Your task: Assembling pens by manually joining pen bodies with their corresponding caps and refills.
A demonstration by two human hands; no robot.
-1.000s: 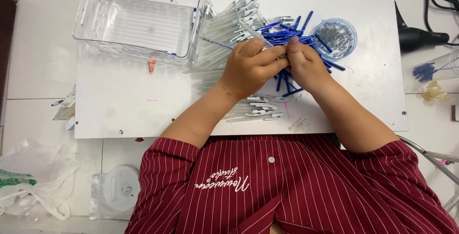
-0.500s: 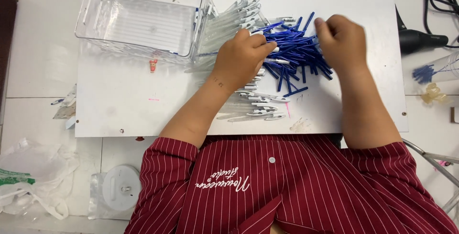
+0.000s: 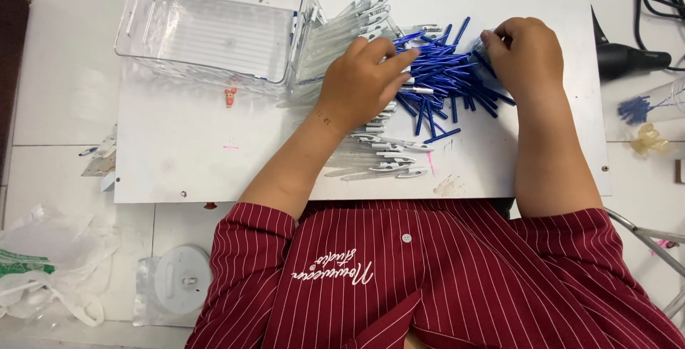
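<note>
Blue plastic pen refills (image 3: pixel 446 81) lie in a loose heap on the white counter (image 3: pixel 178 170), between my two hands. My left hand (image 3: pixel 360 81) rests palm down at the heap's left edge, its fingers (image 3: pixel 399 56) stretched out flat over the nearest blue pieces and not closed on anything. My right hand (image 3: pixel 524 53) sits at the heap's right edge with its fingers (image 3: pixel 496 35) curled inward; whether they pinch something I cannot tell, because the back of the hand hides the tips. Under and beside my left wrist lies a spread of clear pen barrels (image 3: pixel 382 149) with white clips, reaching from the near edge of the counter up toward the far left. A clear plastic bin (image 3: pixel 210 28) stands at the far left of the counter, just beside those barrels. Off the counter to the right lies a black corded tool (image 3: pixel 628 60).
</note>
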